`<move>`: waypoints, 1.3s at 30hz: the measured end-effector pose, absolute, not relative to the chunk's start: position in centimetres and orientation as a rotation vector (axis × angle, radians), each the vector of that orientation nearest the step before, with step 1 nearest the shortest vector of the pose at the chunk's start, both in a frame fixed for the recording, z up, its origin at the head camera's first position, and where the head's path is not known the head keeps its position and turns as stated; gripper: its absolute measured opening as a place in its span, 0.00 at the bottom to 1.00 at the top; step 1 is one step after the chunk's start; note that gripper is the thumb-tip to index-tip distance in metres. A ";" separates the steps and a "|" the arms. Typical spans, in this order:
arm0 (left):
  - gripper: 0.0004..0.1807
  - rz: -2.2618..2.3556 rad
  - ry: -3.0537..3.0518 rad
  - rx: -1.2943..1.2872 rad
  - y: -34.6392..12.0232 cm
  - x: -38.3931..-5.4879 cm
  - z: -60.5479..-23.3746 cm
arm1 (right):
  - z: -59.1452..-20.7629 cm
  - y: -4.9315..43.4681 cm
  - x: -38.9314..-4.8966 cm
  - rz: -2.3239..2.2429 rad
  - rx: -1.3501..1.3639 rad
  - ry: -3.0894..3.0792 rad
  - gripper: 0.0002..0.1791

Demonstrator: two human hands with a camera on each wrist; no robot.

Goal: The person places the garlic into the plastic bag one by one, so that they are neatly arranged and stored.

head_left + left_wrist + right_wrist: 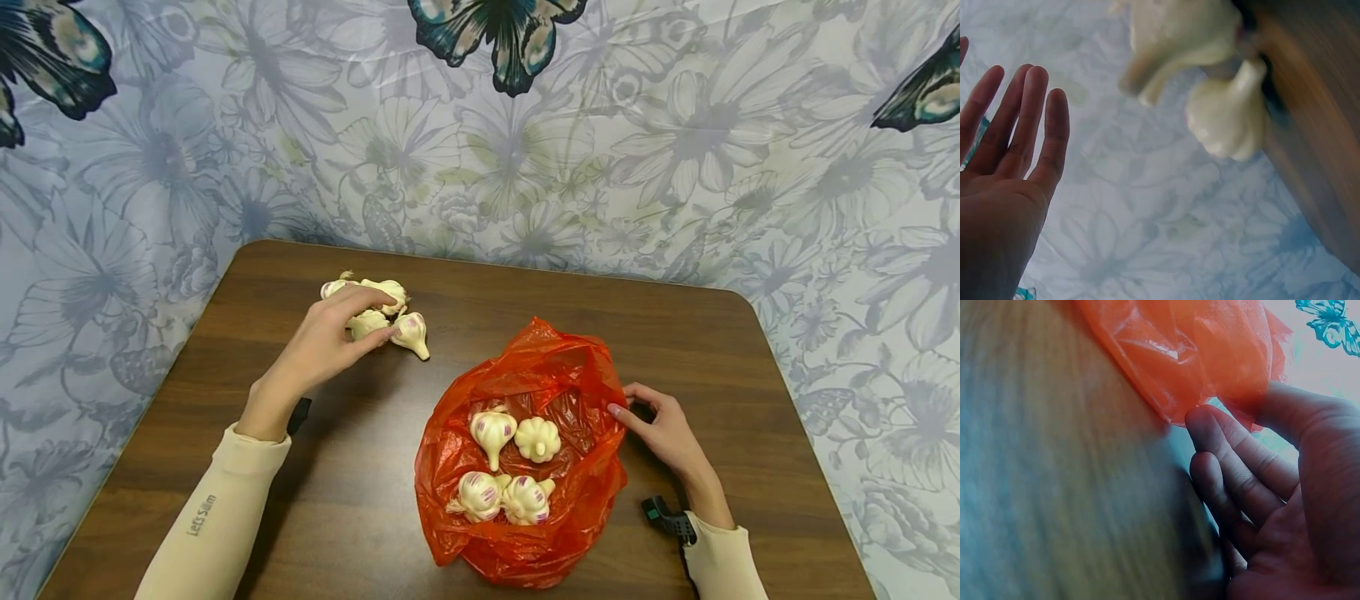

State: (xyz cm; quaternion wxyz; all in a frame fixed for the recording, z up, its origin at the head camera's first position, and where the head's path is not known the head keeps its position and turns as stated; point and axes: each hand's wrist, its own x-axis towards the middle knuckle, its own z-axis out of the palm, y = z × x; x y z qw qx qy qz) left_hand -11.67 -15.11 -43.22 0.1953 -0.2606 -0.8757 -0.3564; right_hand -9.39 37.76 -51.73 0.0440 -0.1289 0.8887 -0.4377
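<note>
My left hand (324,333) reaches over a small cluster of garlic bulbs at the table's far left. Its thumb tip is right at the nearest garlic bulb (411,333), while other bulbs (387,293) lie under and behind the fingers, partly hidden. In the left wrist view the fingers (1021,134) are straight and apart, with garlic bulbs (1229,122) off to the side. A red plastic bag (442,433) stands with its mouth spread wide, several garlic bulbs (537,440) inside. My right hand (667,433) pinches the bag's right rim between thumb and fingers, as the right wrist view shows.
The brown wooden table (360,500) has rounded far corners and backs onto a flower-patterned cloth (525,175) with butterflies. Each wrist wears a black strap device, and the right one's camera (663,517) sits low beside the bag.
</note>
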 end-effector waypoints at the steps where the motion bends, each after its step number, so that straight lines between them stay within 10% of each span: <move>1: 0.19 -0.984 -2.458 -0.715 -15.4 -11.7 -43.2 | -51.7 37.8 -9.3 -1.344 -0.399 2.715 0.05; 39: 0.24 -0.677 -2.899 -0.549 -15.5 -11.7 -48.1 | -51.8 38.5 -8.6 -1.339 -0.407 2.713 0.06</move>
